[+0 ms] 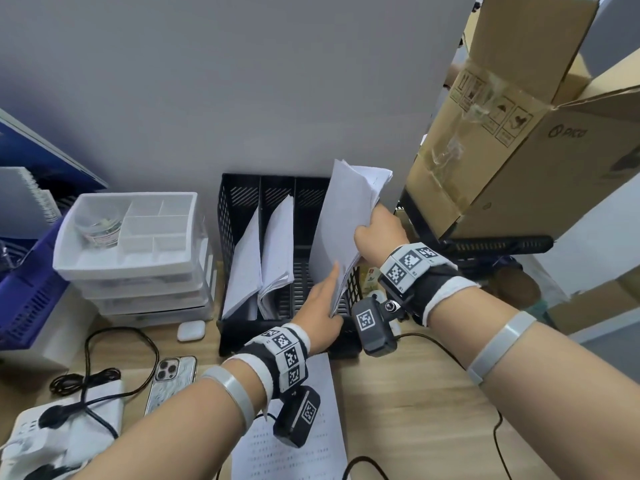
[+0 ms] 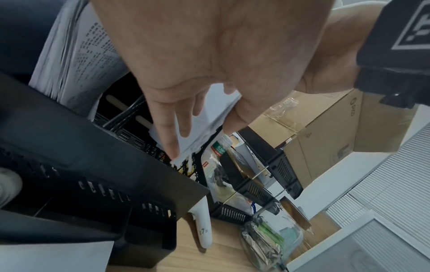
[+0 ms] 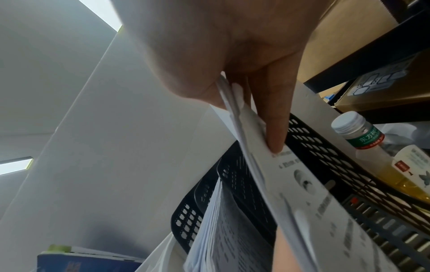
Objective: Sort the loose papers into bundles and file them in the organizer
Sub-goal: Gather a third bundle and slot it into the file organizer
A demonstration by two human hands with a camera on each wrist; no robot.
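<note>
Right hand (image 1: pixel 375 233) fingers (image 3: pixel 274 128) pinch the white paper bundle (image 1: pixel 346 216) at its top edge, frame centre; left hand (image 1: pixel 320 311) fingers straight, steadying its lower edge over the black mesh organizer (image 1: pixel 239 202)'s rightmost slot. Light, floppy; grip edges, sheets could slip.

A wooden desk (image 1: pixel 415 393) carries the black organizer (image 1: pixel 239 237), phone (image 1: pixel 171 379) and printed sheet (image 1: pixel 294 455).

The organizer (image 1: pixel 242 209) is matt black perforated plastic. The bundles (image 1: pixel 341 216) are thin white printed paper with slightly ragged edges. The desk (image 1: pixel 408 403) is pale wood-grain laminate, smooth. The drawer unit (image 1: pixel 138 258) is frosted white plastic; the box (image 1: pixel 519 143) is plain brown cardboard under glossy tape.
</note>
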